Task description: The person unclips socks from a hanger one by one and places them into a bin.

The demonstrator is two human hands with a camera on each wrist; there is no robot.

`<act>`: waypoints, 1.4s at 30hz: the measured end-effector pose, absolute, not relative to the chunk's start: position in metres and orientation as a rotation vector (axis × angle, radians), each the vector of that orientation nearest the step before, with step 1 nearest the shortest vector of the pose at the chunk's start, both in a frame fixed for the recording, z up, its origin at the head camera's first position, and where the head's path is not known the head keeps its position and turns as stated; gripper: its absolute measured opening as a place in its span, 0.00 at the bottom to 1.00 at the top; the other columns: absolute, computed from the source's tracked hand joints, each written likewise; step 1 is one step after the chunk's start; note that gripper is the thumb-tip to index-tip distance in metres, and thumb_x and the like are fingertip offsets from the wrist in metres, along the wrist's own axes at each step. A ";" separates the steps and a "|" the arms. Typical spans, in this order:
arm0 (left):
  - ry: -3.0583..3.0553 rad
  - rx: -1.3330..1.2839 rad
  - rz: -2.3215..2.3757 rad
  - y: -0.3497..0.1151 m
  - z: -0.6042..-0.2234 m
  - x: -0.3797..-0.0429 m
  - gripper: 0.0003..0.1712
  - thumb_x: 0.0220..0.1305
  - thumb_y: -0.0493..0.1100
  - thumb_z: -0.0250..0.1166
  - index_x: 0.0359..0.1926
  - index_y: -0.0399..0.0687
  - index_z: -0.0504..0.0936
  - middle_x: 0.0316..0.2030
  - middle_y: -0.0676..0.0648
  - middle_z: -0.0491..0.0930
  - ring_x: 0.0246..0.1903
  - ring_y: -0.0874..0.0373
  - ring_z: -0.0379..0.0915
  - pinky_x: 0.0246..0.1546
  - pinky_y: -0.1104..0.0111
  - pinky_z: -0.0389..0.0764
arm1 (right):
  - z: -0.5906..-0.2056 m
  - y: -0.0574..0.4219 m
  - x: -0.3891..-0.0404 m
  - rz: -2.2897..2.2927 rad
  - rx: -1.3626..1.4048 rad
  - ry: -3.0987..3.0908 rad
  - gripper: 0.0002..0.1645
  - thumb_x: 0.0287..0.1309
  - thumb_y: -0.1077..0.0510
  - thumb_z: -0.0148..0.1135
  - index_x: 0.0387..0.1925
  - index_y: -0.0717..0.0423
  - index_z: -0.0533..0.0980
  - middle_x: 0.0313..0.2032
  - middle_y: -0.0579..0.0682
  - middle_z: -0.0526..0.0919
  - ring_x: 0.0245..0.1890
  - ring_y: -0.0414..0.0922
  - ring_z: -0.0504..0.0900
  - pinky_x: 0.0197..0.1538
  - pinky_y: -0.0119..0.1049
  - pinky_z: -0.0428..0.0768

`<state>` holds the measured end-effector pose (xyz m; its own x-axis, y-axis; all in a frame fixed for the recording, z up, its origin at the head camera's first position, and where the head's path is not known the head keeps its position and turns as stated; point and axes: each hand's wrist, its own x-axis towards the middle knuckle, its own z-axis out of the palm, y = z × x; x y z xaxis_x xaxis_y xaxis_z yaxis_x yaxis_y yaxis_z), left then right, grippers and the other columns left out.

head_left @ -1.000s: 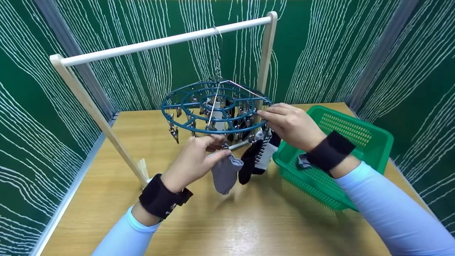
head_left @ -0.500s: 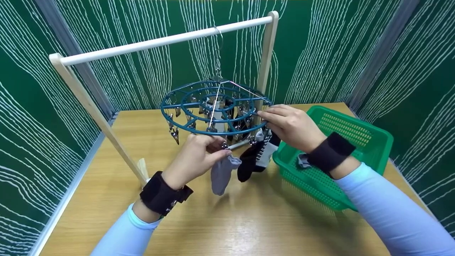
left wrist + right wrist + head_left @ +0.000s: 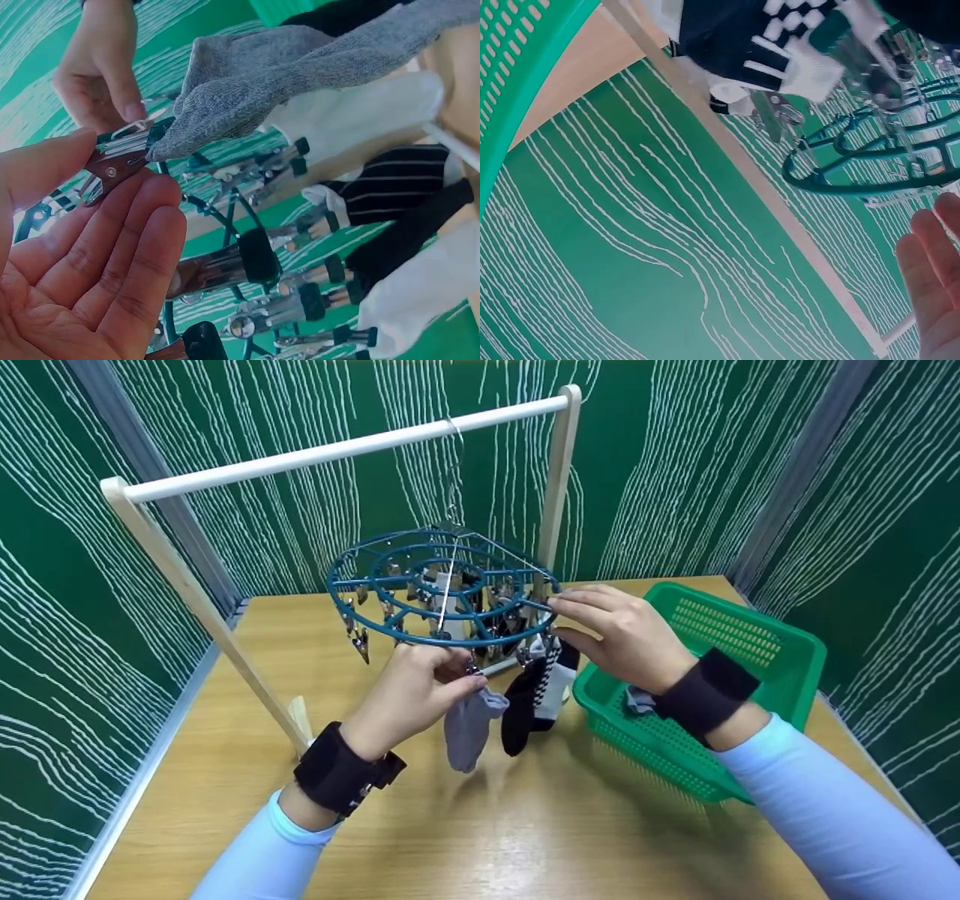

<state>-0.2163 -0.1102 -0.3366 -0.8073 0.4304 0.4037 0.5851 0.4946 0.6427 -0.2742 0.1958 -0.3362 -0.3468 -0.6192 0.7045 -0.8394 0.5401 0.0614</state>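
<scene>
A round blue sock hanger (image 3: 420,639) with several metal clips hangs at mid-height in the head view. My left hand (image 3: 409,697) pinches one clip (image 3: 112,161) at its front edge between thumb and fingers. A grey sock (image 3: 469,731) dangles from that clip, its cuff in the clip's tips. My right hand (image 3: 619,630) is at the hanger's right rim, fingers nearly straight; in the right wrist view its fingertips (image 3: 911,247) show beside the ring. A black sock (image 3: 517,709) and a black-and-white checkered sock (image 3: 551,690) hang below the right rim.
A wooden stand with a white bar (image 3: 315,454) carries the hanger by its hook. To the right, a green basket (image 3: 806,660) holds another grey sock (image 3: 639,700). White socks (image 3: 420,285) and a striped dark sock (image 3: 397,184) hang behind. Green walls enclose the table (image 3: 247,825).
The hanger has shifted slightly left, with the right hand staying at its rim. The left hand keeps its pinch on the clip, and the grey sock has turned a little.
</scene>
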 end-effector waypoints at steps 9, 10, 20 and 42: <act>-2.557 -0.842 -1.214 -0.109 -0.339 -0.218 0.08 0.71 0.38 0.74 0.44 0.35 0.92 0.38 0.41 0.93 0.35 0.53 0.90 0.39 0.63 0.92 | -0.352 0.194 -0.251 0.519 1.085 -2.148 0.32 0.59 0.56 0.83 0.61 0.67 0.83 0.50 0.65 0.91 0.46 0.57 0.92 0.48 0.50 0.92; -2.560 -0.835 -1.212 -0.109 -0.339 -0.218 0.09 0.71 0.38 0.75 0.44 0.35 0.92 0.38 0.41 0.93 0.35 0.53 0.90 0.39 0.63 0.92 | -0.354 0.193 -0.247 0.548 1.072 -2.167 0.33 0.59 0.56 0.83 0.62 0.67 0.82 0.50 0.65 0.91 0.45 0.57 0.92 0.48 0.50 0.92; -2.561 -0.827 -1.199 -0.111 -0.338 -0.219 0.12 0.71 0.39 0.75 0.48 0.33 0.91 0.43 0.40 0.93 0.38 0.51 0.91 0.43 0.62 0.93 | -0.382 0.174 -0.215 0.853 0.991 -2.323 0.26 0.58 0.60 0.83 0.54 0.68 0.83 0.45 0.61 0.92 0.42 0.52 0.93 0.46 0.46 0.93; -2.549 -0.822 -1.243 -0.108 -0.341 -0.221 0.13 0.71 0.40 0.75 0.48 0.32 0.91 0.43 0.40 0.93 0.39 0.50 0.92 0.44 0.60 0.93 | -0.449 0.136 -0.236 1.175 0.970 -2.711 0.20 0.67 0.51 0.77 0.51 0.62 0.85 0.46 0.58 0.93 0.45 0.53 0.93 0.51 0.49 0.92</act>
